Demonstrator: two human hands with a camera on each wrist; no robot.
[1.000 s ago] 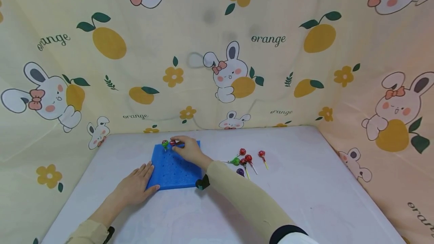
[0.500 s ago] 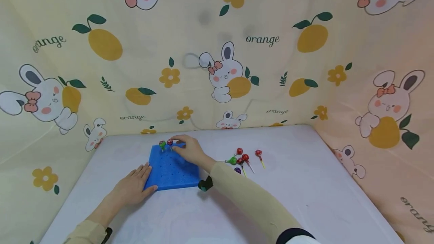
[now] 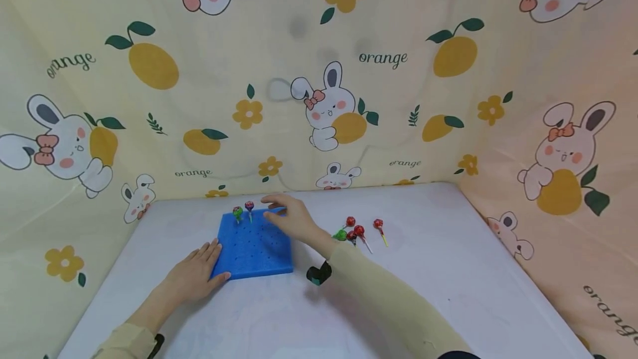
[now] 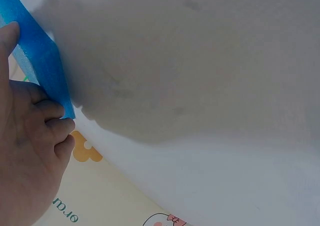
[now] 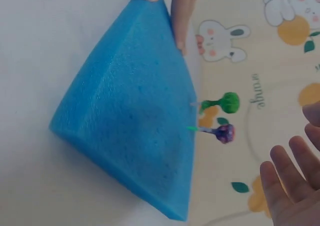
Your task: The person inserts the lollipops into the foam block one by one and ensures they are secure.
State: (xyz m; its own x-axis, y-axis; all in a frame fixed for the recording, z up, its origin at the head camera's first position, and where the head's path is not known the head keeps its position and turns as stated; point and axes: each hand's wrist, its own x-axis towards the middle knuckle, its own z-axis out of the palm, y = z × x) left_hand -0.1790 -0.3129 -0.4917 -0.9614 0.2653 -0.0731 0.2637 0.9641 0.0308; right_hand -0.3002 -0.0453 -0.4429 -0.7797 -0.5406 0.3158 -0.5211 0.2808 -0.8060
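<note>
From the head view, the left arm reaches forward and the left hand (image 3: pixel 191 276) lies with fingers extended along the left edge of the blue foam board (image 3: pixel 254 248). The right arm slants in from the board's right; the right hand (image 3: pixel 294 220) hovers above its far right corner, thumb and fingers apart, empty. A green lollipop (image 3: pixel 237 213) and a purple lollipop (image 3: pixel 250 205) stand at the board's far left; loose lollipops (image 3: pixel 359 231) lie to its right.

Left wrist: thumb and fingers touch the board's sides.

Right wrist: parted fingers, clear of both standing lollipops.
</note>
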